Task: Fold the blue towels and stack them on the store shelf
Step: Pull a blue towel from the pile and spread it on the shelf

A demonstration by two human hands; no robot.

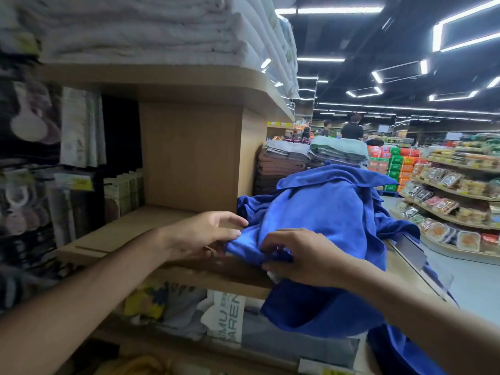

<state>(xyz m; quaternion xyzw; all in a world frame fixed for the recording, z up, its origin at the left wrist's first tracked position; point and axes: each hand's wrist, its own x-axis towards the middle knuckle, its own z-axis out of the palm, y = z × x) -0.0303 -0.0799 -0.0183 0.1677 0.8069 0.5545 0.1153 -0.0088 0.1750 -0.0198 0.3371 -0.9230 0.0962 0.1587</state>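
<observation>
Up close, a loose heap of blue towels (324, 212) sits unfolded on the right part of a wooden shelf (121, 234), with one end spilling over the front edge and hanging below it. The right hand (303, 257) is on the near side of the heap, its fingers (273, 243) curled into the cloth and gripping a fold. The left hand (201, 235) reaches in from the left and meets a corner of the heap at the shelf's edge. Its upper fingers lie fairly straight and the lower ones are tucked under, and I cannot tell whether they actually pinch the cloth. White towels (135, 28) are stacked on the board above. Beyond the heap stand folded brown towels (281, 166) and grey-green towels (338, 148). Bagged goods (227, 318) fill the space under the shelf. Food racks (446, 185) line the aisle on the right, and two people (351, 128) stand far down the store.
</observation>
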